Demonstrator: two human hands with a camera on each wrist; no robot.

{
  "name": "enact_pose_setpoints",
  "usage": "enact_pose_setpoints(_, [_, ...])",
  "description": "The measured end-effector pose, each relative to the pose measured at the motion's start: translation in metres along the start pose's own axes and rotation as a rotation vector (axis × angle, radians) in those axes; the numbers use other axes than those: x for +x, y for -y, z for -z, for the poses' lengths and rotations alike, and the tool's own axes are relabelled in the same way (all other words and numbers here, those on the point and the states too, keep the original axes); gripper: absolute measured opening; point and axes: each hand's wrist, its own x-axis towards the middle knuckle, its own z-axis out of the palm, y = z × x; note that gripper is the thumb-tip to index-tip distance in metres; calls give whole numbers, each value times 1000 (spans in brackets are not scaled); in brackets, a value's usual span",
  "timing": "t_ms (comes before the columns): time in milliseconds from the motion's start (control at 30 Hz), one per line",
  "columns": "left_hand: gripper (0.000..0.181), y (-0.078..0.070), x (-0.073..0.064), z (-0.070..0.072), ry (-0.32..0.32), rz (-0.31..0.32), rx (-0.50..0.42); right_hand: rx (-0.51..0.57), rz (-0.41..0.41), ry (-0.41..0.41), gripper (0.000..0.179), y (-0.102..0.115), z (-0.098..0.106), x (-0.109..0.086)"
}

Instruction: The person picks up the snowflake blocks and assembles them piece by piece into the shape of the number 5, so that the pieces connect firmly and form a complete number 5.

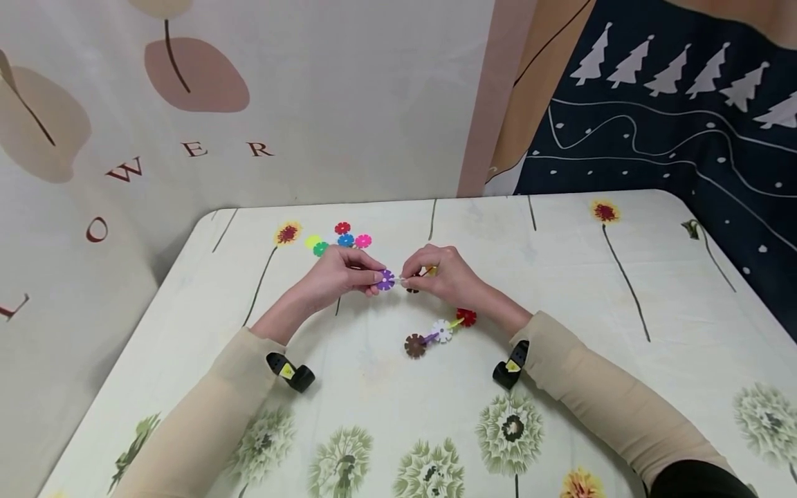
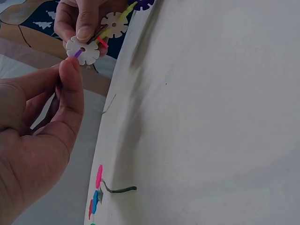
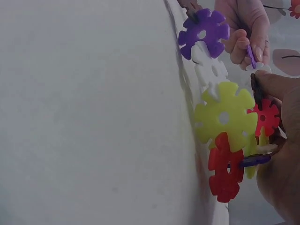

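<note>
My left hand point(image 1: 341, 277) pinches a purple notched flower disc point(image 1: 386, 280) between thumb and fingers above the table. Edge-on, that disc meets a white notched disc point(image 2: 83, 50) at its slots. My right hand point(image 1: 450, 273) grips a short chain of joined discs that includes the white one; its fingers hide part of it. Brown, red and yellow pieces show around those fingers, and a red disc point(image 3: 266, 117) sits beside the palm in the right wrist view. Both hands are close together, thumbs facing each other.
Below the hands lies another linked chain, with brown point(image 1: 415, 346), white point(image 1: 442, 331) and red point(image 1: 466, 317) discs. Loose discs, including blue point(image 1: 346, 239), green point(image 1: 320, 249) and pink point(image 1: 363, 241), lie behind the left hand. A flower-print cloth point(image 1: 367, 387) covers the table.
</note>
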Motion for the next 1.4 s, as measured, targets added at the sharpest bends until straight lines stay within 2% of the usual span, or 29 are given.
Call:
enact_pose_setpoints(167, [21, 1, 1, -1, -3, 13, -29, -19, -17, -2, 6, 1, 0, 1])
enact_pose_setpoints(367, [22, 2, 1, -1, -4, 7, -65, -58, 15, -17, 5, -1, 0, 1])
enact_pose_setpoints(500, [23, 2, 0, 0, -10, 7, -62, -63, 19, -17, 6, -1, 0, 0])
enact_pose_setpoints(933, [25, 5, 1, -3, -39, 20, -135, -66, 76, -32, 11, 0, -3, 2])
enact_pose_setpoints(1200, [25, 6, 1, -5, -63, 31, -157, -87, 43, 0, 18, 3, -4, 5])
enact_pose_setpoints(1400, [25, 7, 1, -8, -69, 42, -169, -97, -35, 10, 22, 5, -6, 6])
